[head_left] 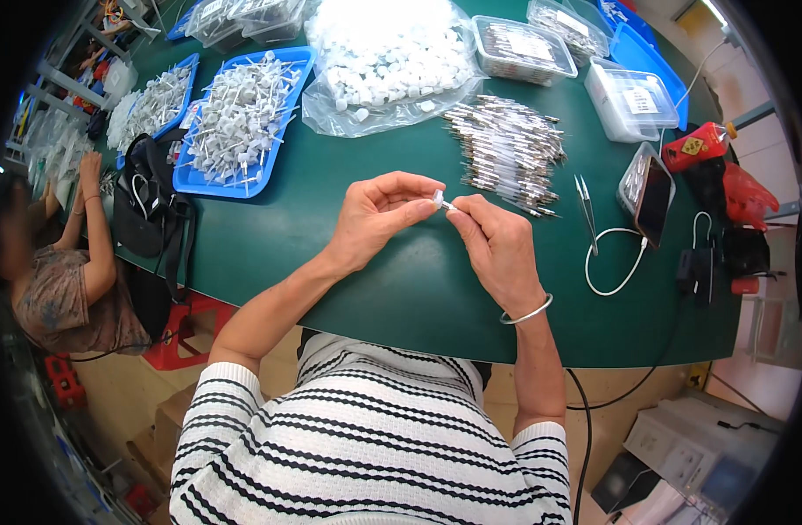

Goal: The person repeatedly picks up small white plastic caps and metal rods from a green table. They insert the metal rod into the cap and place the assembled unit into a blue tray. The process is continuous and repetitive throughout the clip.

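Over the middle of the green table, my left hand (373,219) pinches a small white plastic cap (438,198) between thumb and forefinger. My right hand (499,243) meets it from the right, its fingertips closed on a thin metal rod (449,206) whose tip is at the cap. Most of the rod is hidden by the fingers. Beyond my right hand lies a pile of slim metal rods (506,149). A clear plastic bag (340,118) full of loose white caps sits at the back. To the left, a blue tray (243,188) carries many rods with white caps on them.
Tweezers (587,214) and a phone (653,206) with a white cable lie on the right. Lidded plastic boxes (630,101) and a red bottle (700,146) stand beyond. A black bag (147,188) rests at the left edge, near a seated person (64,271).
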`<state>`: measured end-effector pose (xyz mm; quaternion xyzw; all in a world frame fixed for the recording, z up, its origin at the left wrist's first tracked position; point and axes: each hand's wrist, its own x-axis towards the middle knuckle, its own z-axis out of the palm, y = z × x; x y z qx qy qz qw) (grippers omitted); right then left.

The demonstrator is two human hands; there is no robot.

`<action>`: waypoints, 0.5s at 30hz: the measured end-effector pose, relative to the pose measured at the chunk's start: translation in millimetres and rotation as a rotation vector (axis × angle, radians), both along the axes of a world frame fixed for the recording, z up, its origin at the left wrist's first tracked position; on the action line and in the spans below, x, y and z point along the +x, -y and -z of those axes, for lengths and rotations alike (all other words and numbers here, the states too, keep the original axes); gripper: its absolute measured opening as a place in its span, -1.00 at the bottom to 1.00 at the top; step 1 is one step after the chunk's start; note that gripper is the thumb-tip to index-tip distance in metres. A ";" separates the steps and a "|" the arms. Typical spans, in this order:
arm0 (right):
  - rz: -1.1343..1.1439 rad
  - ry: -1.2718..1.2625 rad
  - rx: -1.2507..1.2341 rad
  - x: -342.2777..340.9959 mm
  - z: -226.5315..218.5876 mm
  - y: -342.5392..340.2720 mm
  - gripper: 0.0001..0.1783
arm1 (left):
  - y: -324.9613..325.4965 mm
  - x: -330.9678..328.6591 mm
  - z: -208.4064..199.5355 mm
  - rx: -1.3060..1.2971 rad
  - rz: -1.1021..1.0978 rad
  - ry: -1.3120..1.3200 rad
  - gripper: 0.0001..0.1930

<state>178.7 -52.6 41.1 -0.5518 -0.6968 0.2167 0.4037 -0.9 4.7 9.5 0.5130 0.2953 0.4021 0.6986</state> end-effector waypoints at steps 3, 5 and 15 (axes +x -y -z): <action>0.003 0.008 0.047 -1.2 1.7 0.2 -0.87 | 0.1 -0.8 -0.3 -0.002 0.009 -0.007 -0.78; 0.007 0.005 0.071 -1.7 3.8 0.4 -0.87 | 0.6 -1.1 -0.5 0.004 0.011 -0.014 -0.79; -0.008 0.047 0.188 0.0 11.1 0.7 -0.90 | 0.6 -1.2 2.4 -0.008 0.056 -0.009 -0.80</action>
